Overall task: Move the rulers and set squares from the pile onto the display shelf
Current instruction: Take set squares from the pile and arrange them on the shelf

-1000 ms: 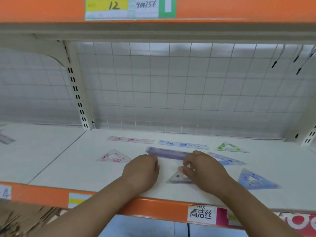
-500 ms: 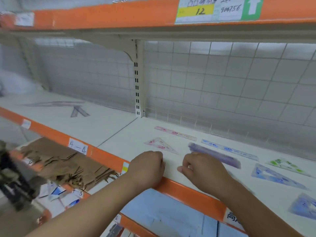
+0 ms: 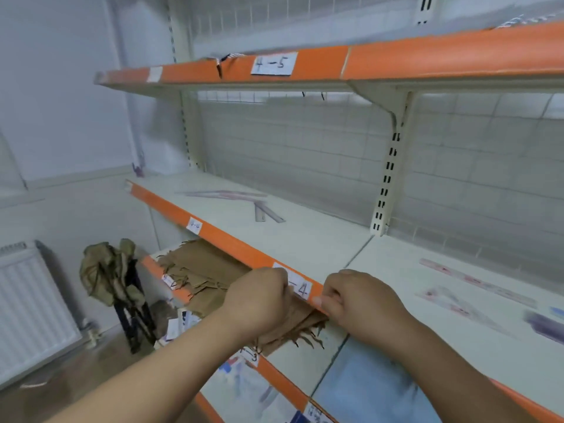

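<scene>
Your left hand (image 3: 256,300) is clenched just left of the "4" label (image 3: 300,290) on the shelf's (image 3: 320,236) orange front edge. It overlaps the label's left end, and nothing shows in its grip. Your right hand (image 3: 363,303) is clenched too, just right of the label, with its thumb side against the orange edge. It also shows nothing held.

The rulers and set squares lie flat on the shelf board behind the label. Up and to the left of the label, well apart from it, is the pile (image 3: 225,195) of long pale strips, with two short crossed pieces (image 3: 265,213) on its near side. To the right of the label a pink ruler (image 3: 476,282) lies farthest back. A pink set square (image 3: 451,303) sits nearer you, and a purple ruler (image 3: 546,326) is blurred at the frame's edge.

Below and left of the label, a frayed brown sheet (image 3: 207,270) lies on the lower shelf, running under your left hand. Far left of the label are an olive cloth (image 3: 106,270) draped on a dark stand and a white radiator (image 3: 30,306).
</scene>
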Action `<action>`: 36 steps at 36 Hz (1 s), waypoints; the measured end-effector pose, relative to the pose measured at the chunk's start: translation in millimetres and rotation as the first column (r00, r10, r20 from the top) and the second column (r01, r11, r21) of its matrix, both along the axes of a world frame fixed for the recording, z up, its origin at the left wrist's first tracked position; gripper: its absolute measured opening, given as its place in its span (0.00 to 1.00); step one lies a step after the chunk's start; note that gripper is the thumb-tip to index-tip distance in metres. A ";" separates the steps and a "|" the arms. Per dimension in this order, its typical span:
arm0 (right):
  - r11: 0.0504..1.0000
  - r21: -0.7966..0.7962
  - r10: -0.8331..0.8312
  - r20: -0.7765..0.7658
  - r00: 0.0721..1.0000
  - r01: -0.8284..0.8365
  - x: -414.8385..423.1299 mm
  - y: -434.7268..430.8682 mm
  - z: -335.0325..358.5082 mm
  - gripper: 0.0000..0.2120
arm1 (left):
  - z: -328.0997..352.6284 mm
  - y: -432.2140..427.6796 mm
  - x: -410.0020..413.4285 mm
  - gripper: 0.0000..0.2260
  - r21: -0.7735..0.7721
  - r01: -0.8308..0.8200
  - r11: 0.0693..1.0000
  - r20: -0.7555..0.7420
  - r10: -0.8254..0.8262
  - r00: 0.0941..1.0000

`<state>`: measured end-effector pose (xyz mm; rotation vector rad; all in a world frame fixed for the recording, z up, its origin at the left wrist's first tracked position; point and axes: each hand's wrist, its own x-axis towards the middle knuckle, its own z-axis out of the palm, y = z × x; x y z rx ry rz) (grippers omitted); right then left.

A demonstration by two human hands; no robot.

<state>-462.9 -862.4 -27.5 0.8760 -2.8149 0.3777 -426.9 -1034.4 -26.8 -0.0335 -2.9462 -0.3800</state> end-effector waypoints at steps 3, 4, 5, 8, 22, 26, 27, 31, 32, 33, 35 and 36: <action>1.000 -0.023 0.016 -0.004 1.000 -0.016 -6.3 -44.9 0.8 0.11 | -2.6 -47.8 -4.6 0.14 -0.012 -0.019 1.000 -0.004 0.019 1.000; 0.999 -0.026 0.021 -0.007 1.000 -0.021 -8.0 -59.2 1.0 0.12 | -3.5 -62.0 -5.5 0.16 -0.015 -0.020 1.000 -0.001 0.020 1.000; 0.999 -0.030 0.028 -0.008 1.000 -0.028 -9.7 -73.0 1.0 0.13 | -3.9 -75.2 -6.2 0.17 -0.019 -0.025 1.000 0.002 0.025 1.000; 0.998 -0.050 0.046 0.009 0.999 -0.046 -14.2 -110.2 0.1 0.12 | -4.3 -109.8 -9.0 0.17 -0.006 -0.047 0.999 0.009 0.047 0.999; 0.988 0.034 0.149 0.010 0.989 -0.149 -80.4 -248.6 5.3 0.12 | -4.2 -238.7 -52.4 0.17 0.043 -0.179 0.983 0.017 0.179 0.984; 0.983 0.030 0.180 -0.005 0.984 -0.180 -115.9 -288.6 8.1 0.12 | -3.4 -275.7 -82.7 0.13 0.052 -0.228 0.972 -0.006 0.229 0.973; 0.982 0.028 0.188 -0.011 0.982 -0.188 -126.0 -298.5 8.4 0.12 | -2.4 -283.7 -91.3 0.12 0.059 -0.238 0.969 -0.008 0.239 0.971; 0.977 0.012 0.215 -0.018 0.977 -0.214 -169.0 -334.4 12.4 0.11 | 3.7 -313.6 -129.4 0.11 0.045 -0.264 0.964 -0.002 0.264 0.964; 0.976 0.015 0.220 -0.018 0.975 -0.219 -179.8 -341.9 14.6 0.11 | 5.7 -321.3 -139.5 0.11 0.042 -0.268 0.962 -0.003 0.268 0.963; 0.975 0.020 0.224 -0.021 0.974 -0.223 -190.7 -348.9 16.8 0.11 | 7.9 -328.6 -149.4 0.11 0.042 -0.270 0.962 -0.003 0.270 0.963; 0.975 0.025 0.223 -0.024 0.975 -0.223 -211.1 -361.6 20.1 0.12 | 11.1 -341.6 -168.9 0.10 0.038 -0.264 0.964 -0.016 0.265 0.964; 0.976 0.023 0.218 -0.025 0.976 -0.218 -220.4 -367.5 21.3 0.12 | 12.3 -347.0 -178.0 0.10 0.032 -0.258 0.966 -0.028 0.259 0.965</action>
